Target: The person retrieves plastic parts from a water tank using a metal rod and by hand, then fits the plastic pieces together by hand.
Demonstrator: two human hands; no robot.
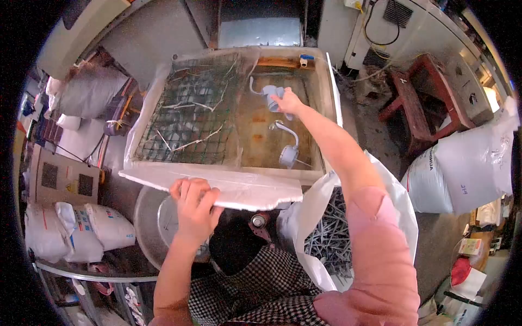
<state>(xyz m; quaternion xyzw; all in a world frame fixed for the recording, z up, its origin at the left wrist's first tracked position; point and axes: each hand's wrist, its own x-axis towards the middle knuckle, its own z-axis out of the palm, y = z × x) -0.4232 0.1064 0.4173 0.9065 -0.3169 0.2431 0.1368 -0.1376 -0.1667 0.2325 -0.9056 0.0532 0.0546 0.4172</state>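
Note:
My right hand [289,103] reaches over the right half of a wide white-rimmed tub and closes on a grey moulded plastic piece [272,96] with a short tube shape and a curved stem. Nearer to me, a second grey plastic piece [288,156] with a curved stem lies in the brownish, wet-looking part of the tub. My left hand [196,204] curls its fingers over a white foam board [255,187] along the tub's near edge. Green netting [185,117] with several pale thin plastic strips covers the tub's left half.
A white sack [302,228] holding many grey plastic sticks stands by my right arm. A round basin [149,223] sits below the board. Full sacks [454,168] and a reddish-brown stool [429,103] are at right; more sacks [87,231] are at left.

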